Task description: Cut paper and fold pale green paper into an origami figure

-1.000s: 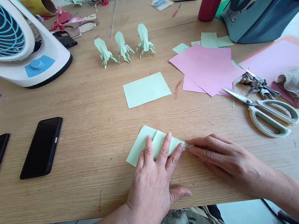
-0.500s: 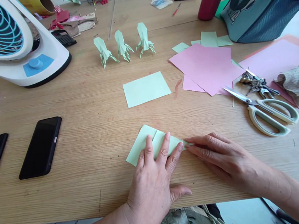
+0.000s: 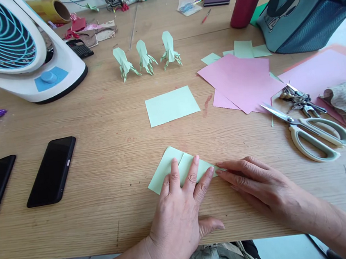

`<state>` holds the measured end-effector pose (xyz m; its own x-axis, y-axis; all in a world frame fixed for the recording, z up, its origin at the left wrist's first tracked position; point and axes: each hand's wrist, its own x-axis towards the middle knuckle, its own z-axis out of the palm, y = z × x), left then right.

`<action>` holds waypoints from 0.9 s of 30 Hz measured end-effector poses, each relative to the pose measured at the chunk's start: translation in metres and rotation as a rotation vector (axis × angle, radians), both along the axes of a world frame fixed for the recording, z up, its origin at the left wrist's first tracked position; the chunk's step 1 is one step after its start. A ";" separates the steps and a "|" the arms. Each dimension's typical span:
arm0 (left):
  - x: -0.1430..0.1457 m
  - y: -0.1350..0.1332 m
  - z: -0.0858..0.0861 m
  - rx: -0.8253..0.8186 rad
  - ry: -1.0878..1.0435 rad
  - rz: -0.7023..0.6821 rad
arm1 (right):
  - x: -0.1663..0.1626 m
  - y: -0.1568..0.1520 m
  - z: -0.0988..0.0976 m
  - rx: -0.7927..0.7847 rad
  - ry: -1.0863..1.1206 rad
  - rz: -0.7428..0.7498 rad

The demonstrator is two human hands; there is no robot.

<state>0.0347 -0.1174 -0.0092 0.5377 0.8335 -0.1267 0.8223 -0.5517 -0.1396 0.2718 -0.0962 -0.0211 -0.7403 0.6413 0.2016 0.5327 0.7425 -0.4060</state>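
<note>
A folded piece of pale green paper (image 3: 165,172) lies on the table in front of me, narrowing to a point at its right end. My left hand (image 3: 181,207) presses on it with spread fingers, thumb out to the side. At the pointed tip, my right hand (image 3: 255,182) has its fingers together, pinching the paper; its thumb is hidden. Beyond my hands lies a flat green paper rectangle (image 3: 173,106). Farther back stand three folded green paper figures, a left one (image 3: 125,63), a middle one (image 3: 145,57) and a right one (image 3: 169,50).
Scissors (image 3: 312,133) lie at the right beside a bunch of keys (image 3: 301,99) and pink paper sheets (image 3: 242,79). A red bottle (image 3: 248,2) and a blue-grey bag (image 3: 306,16) stand behind. Two phones, one nearer (image 3: 52,171), and a fan (image 3: 46,77) occupy the left.
The view has shifted slightly, so everything sits a little lower and more to the right. Both hands keep their places on the folded paper.
</note>
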 end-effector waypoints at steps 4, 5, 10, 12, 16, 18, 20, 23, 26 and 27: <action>0.000 0.001 0.001 -0.012 0.001 0.003 | 0.001 -0.001 -0.002 -0.010 -0.008 0.003; 0.000 0.001 0.001 -0.014 -0.001 0.001 | 0.002 -0.002 -0.003 -0.013 -0.010 0.001; 0.000 0.002 0.002 -0.021 -0.019 -0.002 | 0.002 -0.003 -0.002 0.003 -0.022 0.006; 0.001 0.002 0.002 -0.022 -0.025 0.007 | 0.001 -0.002 -0.001 0.017 -0.020 0.003; 0.002 0.003 0.005 -0.060 -0.040 0.009 | -0.001 -0.002 -0.001 0.031 -0.028 -0.016; 0.003 0.004 0.007 -0.076 -0.045 0.017 | -0.001 -0.003 -0.001 0.044 -0.039 -0.026; 0.004 0.004 0.008 -0.073 -0.055 0.032 | -0.001 -0.004 -0.001 0.064 -0.044 -0.033; 0.005 0.006 0.010 -0.067 -0.087 0.028 | -0.002 -0.004 0.002 0.114 -0.058 -0.018; 0.004 0.007 0.011 -0.058 -0.116 -0.011 | -0.005 -0.005 0.006 0.164 -0.098 0.010; 0.004 0.008 0.012 -0.055 -0.122 -0.022 | -0.006 -0.005 0.007 0.175 -0.104 0.020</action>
